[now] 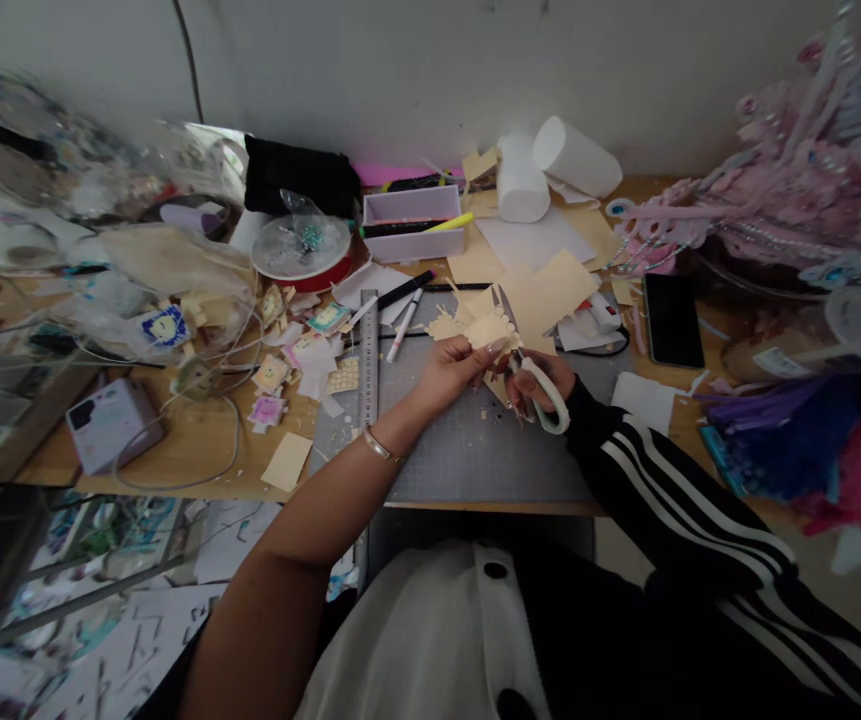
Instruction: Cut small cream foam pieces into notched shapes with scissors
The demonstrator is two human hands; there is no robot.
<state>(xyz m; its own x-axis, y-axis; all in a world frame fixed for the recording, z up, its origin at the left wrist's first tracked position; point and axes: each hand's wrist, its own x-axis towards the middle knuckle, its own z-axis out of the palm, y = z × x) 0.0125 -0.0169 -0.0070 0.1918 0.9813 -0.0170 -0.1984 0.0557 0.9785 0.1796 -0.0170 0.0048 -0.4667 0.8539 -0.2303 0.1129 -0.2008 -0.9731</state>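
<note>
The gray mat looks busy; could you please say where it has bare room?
Its front strip is bare between the left forearm and the right sleeve. Farther back is crowded: beige paper, scissors, white pen, ruler.

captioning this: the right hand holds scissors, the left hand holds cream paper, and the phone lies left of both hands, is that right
The right hand does hold scissors and the left hand cream paper, but the phone lies right of both hands, not left, as the head view shows.

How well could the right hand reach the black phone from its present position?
Probably yes: the black phone lies uncovered, but the right hand holds scissors, so grasping it may require putting them down.
</note>
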